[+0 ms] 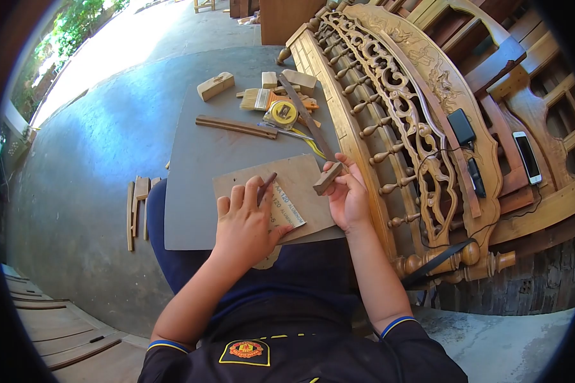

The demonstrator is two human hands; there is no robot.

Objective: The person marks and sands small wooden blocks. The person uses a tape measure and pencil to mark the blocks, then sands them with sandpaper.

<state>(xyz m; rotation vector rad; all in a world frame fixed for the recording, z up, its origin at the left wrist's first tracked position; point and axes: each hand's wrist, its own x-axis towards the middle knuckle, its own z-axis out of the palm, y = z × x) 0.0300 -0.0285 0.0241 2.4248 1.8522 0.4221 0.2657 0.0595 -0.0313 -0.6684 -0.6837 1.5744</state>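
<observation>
My left hand holds a sheet of sandpaper with "120" printed on its pale back. Its thumb presses near the sheet's lower edge, and a reddish-brown edge sticks up between the fingers. Beneath the sandpaper lies a flat wooden board on a larger grey panel over my lap. Between the thumb and fingers of my right hand is a small wooden block, tilted just above the board's right edge.
Farther up the panel are a tape measure, a paintbrush, a file-like dark bar, a grooved wood strip and a wood block. Carved furniture stands close on my right, bearing a phone.
</observation>
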